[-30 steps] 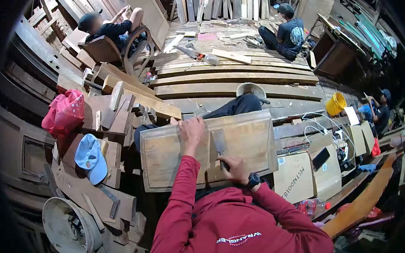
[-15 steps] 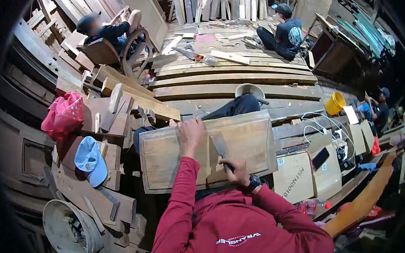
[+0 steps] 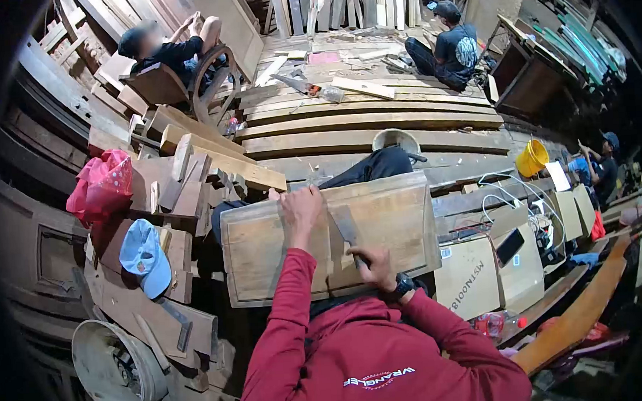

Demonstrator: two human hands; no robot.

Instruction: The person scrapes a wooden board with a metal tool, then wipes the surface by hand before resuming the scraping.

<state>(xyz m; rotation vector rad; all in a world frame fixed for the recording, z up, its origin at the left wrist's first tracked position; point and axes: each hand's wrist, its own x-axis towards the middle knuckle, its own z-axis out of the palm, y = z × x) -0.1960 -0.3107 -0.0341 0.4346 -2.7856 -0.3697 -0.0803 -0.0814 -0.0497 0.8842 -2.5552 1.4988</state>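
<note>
A wooden panel (image 3: 266, 260) with bevelled borders lies across my lap. My left hand (image 3: 303, 214) is closed on its far edge, with the fingers curled over the rim and the forearm lying above the panel. In my right hand (image 3: 378, 270), near the panel's close edge, is a putty knife (image 3: 345, 230) held by its dark handle. Its flat blade points away from me and a little left, low over the wood. A dark watch sits on my right wrist.
Left are stacked boards, a blue cap (image 3: 145, 257), a pink bag (image 3: 102, 184) and a bucket (image 3: 119, 367). Cardboard (image 3: 466, 276), a phone (image 3: 510, 245), cables and a bottle (image 3: 498, 324) lie right. Farther off, several people sit among timber, near a yellow bucket (image 3: 531, 159).
The putty knife's blade has swung slightly to the left, and my right hand has turned a little with it. My left hand keeps its place on the panel's far edge.
</note>
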